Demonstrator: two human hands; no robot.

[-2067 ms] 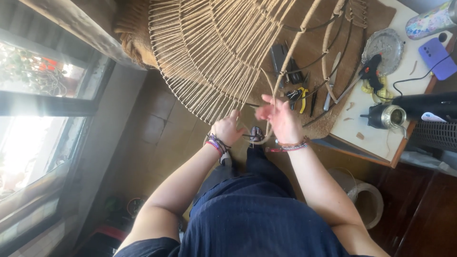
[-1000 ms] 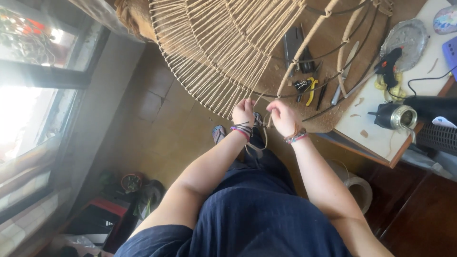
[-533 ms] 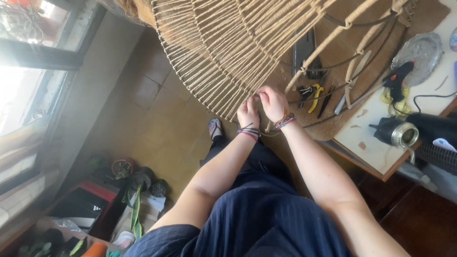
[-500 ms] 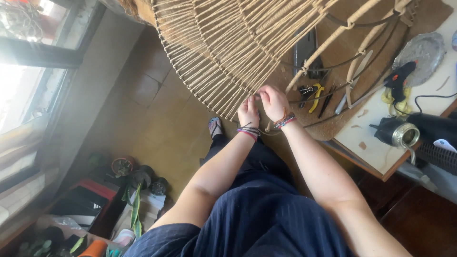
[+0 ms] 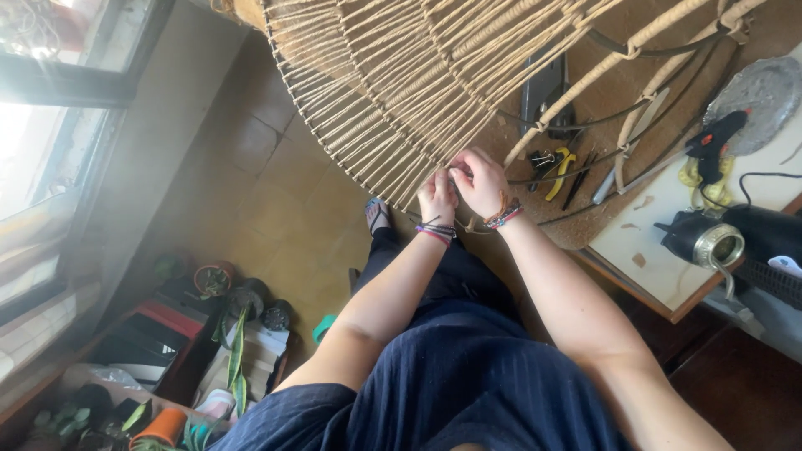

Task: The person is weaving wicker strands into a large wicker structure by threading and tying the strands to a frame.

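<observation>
Just above the hands, the woven rattan frame (image 5: 393, 92) is pale straw-tan, its strands fanning out in close radiating lines. Both wrists carry bracelets (image 5: 437, 231) banded in purple, red and dark threads. Below the hands, the dark navy garment (image 5: 468, 376) shows fine pinstripes. To the right of the hands lie yellow-handled pliers (image 5: 558, 171) and a black glue gun (image 5: 717, 138) with an orange trigger, on a white desk (image 5: 660, 242) edged in brown wood. The floor tiles (image 5: 276, 200) to the left are dull ochre-brown.
</observation>
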